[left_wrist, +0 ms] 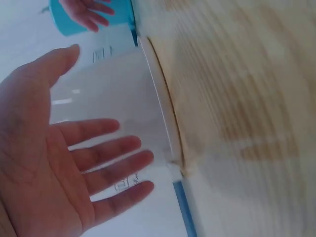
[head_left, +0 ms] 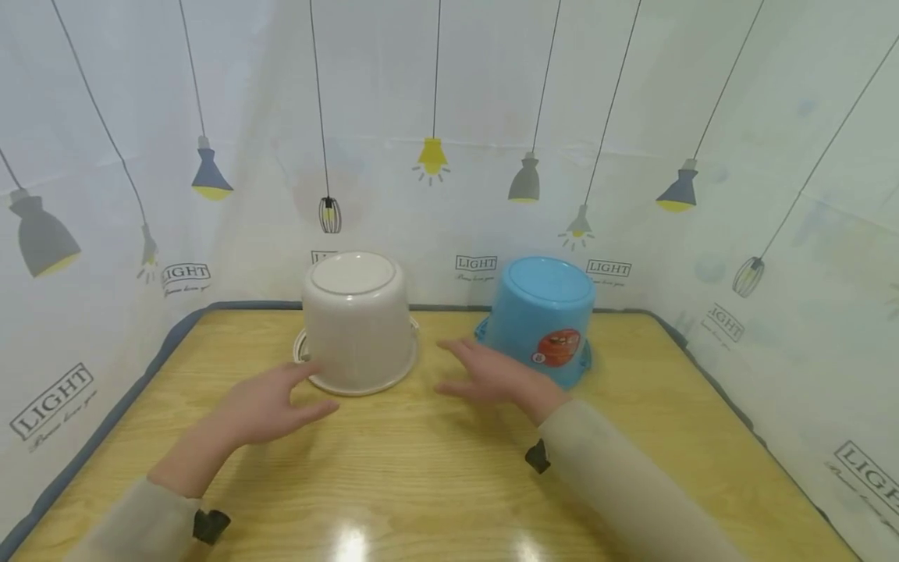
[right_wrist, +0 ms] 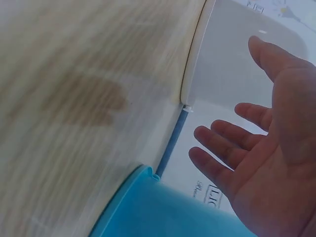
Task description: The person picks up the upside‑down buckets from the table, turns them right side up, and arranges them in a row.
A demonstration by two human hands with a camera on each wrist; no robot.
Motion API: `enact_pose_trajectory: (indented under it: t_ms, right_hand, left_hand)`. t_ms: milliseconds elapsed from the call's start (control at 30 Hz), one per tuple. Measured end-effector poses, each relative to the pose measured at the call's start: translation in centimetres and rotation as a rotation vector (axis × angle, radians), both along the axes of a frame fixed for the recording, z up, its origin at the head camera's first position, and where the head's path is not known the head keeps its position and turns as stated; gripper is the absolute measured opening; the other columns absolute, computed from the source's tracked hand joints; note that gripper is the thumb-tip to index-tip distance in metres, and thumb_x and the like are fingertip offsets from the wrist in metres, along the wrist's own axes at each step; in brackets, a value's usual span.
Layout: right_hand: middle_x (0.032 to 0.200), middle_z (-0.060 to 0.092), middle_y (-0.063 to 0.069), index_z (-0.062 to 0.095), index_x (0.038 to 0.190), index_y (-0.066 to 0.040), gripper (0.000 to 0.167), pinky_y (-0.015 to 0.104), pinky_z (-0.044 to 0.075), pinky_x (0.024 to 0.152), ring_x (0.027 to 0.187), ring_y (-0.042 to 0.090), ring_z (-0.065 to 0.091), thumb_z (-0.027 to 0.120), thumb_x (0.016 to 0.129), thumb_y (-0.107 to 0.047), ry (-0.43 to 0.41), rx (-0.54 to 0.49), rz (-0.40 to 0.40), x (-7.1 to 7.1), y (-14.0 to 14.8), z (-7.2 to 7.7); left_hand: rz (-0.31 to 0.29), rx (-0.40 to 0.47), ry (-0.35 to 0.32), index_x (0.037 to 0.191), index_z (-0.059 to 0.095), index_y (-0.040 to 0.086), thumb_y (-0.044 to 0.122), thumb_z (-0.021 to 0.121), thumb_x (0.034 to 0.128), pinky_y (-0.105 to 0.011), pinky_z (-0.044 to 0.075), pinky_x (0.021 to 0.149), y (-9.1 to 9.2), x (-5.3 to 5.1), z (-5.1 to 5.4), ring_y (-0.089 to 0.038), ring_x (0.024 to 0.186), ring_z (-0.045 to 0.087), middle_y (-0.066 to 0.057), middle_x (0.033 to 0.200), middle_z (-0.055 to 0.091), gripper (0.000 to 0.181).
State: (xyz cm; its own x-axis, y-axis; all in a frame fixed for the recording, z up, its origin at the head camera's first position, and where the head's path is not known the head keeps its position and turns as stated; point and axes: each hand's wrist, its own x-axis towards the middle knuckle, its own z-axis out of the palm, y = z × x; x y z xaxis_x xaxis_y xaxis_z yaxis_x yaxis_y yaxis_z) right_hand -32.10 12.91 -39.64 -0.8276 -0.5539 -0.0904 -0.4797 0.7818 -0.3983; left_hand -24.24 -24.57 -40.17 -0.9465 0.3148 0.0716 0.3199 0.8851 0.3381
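A white bucket (head_left: 358, 336) stands upside down on the table, left of centre. To its right, also upside down, is a blue bucket (head_left: 544, 300) with a red sticker. My left hand (head_left: 256, 406) is at the white bucket's near left side, fingers spread and holding nothing; whether a fingertip touches it I cannot tell. In the left wrist view the left hand (left_wrist: 44, 153) has its palm beside the white bucket (left_wrist: 118, 94). Between the buckets my right hand (head_left: 488, 375) hovers in front of the blue one, fingers extended. The right wrist view shows the right hand (right_wrist: 276, 153) empty.
The wooden table (head_left: 393, 484) reaches from the front to a printed sheet (head_left: 393, 94) with hanging lamp drawings, which stands behind and on both sides. A dark blue edge (head_left: 246, 305) runs along the table's border. Handles lie down at the rims of both buckets.
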Motion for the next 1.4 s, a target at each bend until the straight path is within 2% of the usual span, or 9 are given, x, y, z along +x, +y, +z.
enact_pose_trajectory:
  t_ms: [200, 333, 467, 600, 800, 933, 1100, 1267, 1400]
  right_hand:
    - [0.179, 0.034, 0.015, 0.031, 0.174, -0.023, 0.099, 0.061, 0.036, 0.133, 0.164, 0.038, 0.037, 0.079, 0.097, -0.061, -0.054, -0.015, -0.015, -2.4, -1.9, -0.6]
    - [0.18, 0.031, 0.013, 0.03, 0.175, -0.026, 0.109, 0.065, 0.033, 0.133, 0.166, 0.037, 0.032, 0.086, 0.09, -0.062, -0.068, -0.015, -0.022, -4.0, -2.9, -1.5]
    - [0.183, 0.025, 0.009, 0.026, 0.175, -0.036, 0.115, 0.072, 0.029, 0.132, 0.168, 0.037, 0.027, 0.091, 0.084, -0.062, -0.098, -0.039, -0.047, -5.4, -3.9, -2.4]
    - [0.185, 0.022, 0.006, 0.026, 0.174, -0.045, 0.116, 0.076, 0.027, 0.13, 0.169, 0.038, 0.024, 0.092, 0.08, -0.064, -0.135, -0.048, -0.09, -6.4, -4.8, -3.1]
    - [0.185, 0.022, 0.004, 0.025, 0.173, -0.05, 0.12, 0.077, 0.026, 0.13, 0.17, 0.039, 0.023, 0.093, 0.075, -0.07, -0.134, -0.032, -0.133, -7.6, -5.5, -3.6]
    - [0.184, 0.024, 0.004, 0.029, 0.172, -0.047, 0.119, 0.076, 0.025, 0.131, 0.17, 0.038, 0.023, 0.092, 0.075, -0.071, -0.125, -0.032, -0.128, -8.0, -5.7, -3.6]
    - [0.181, 0.033, 0.004, 0.037, 0.171, -0.035, 0.12, 0.067, 0.029, 0.134, 0.168, 0.033, 0.031, 0.095, 0.071, -0.069, -0.119, -0.046, -0.116, -8.0, -5.9, -3.6]
    - [0.172, 0.046, 0.014, 0.039, 0.167, -0.013, 0.12, 0.057, 0.034, 0.135, 0.16, 0.035, 0.043, 0.102, 0.072, -0.052, -0.156, -0.132, -0.058, -7.8, -6.3, -3.7]
    - [0.167, 0.049, 0.018, 0.039, 0.163, -0.008, 0.117, 0.053, 0.034, 0.135, 0.157, 0.037, 0.046, 0.104, 0.073, -0.043, -0.198, -0.163, -0.071, -7.7, -6.3, -3.7]
  left_hand:
    - [0.066, -0.021, -0.068, 0.165, 0.039, -0.006, 0.075, 0.069, 0.0959, -0.08, 0.049, 0.11, -1.9, -1.8, -1.2, -0.066, 0.142, 0.05, -0.045, 0.161, 0.042, 0.111]
    - [0.088, 0.002, -0.113, 0.17, 0.025, -0.007, 0.078, 0.073, 0.0915, -0.084, 0.039, 0.117, -2.4, -3.4, -2.2, -0.072, 0.149, 0.036, -0.051, 0.166, 0.024, 0.125]
    - [0.106, 0.025, -0.168, 0.173, 0.019, -0.003, 0.081, 0.075, 0.087, -0.086, 0.031, 0.12, -2.6, -4.8, -3.0, -0.074, 0.153, 0.025, -0.05, 0.17, 0.014, 0.132]
    - [0.108, 0.041, -0.218, 0.174, 0.018, 0.0, 0.081, 0.077, 0.0852, -0.086, 0.032, 0.12, -2.5, -5.6, -3.2, -0.072, 0.152, 0.029, -0.048, 0.171, 0.015, 0.134]
    - [0.107, 0.053, -0.258, 0.17, 0.026, -0.005, 0.079, 0.079, 0.0858, -0.082, 0.035, 0.121, -2.2, -6.1, -3.1, -0.068, 0.151, 0.036, -0.046, 0.17, 0.025, 0.13]
    - [0.098, 0.06, -0.261, 0.17, 0.027, -0.006, 0.078, 0.08, 0.0851, -0.08, 0.035, 0.123, -2.2, -6.5, -2.9, -0.065, 0.153, 0.036, -0.043, 0.169, 0.03, 0.13]
    - [0.1, 0.054, -0.236, 0.167, 0.033, -0.004, 0.077, 0.084, 0.0815, -0.081, 0.027, 0.126, -2.2, -7.1, -3.0, -0.062, 0.153, 0.039, -0.037, 0.168, 0.04, 0.129]
    - [0.117, 0.07, -0.233, 0.16, 0.039, -0.008, 0.073, 0.091, 0.0757, -0.086, 0.014, 0.126, -2.3, -7.5, -3.0, -0.061, 0.15, 0.042, -0.035, 0.162, 0.05, 0.128]
    - [0.119, 0.102, -0.254, 0.158, 0.038, -0.009, 0.071, 0.094, 0.0734, -0.085, 0.011, 0.126, -2.4, -7.7, -2.9, -0.06, 0.15, 0.041, -0.036, 0.161, 0.05, 0.129]
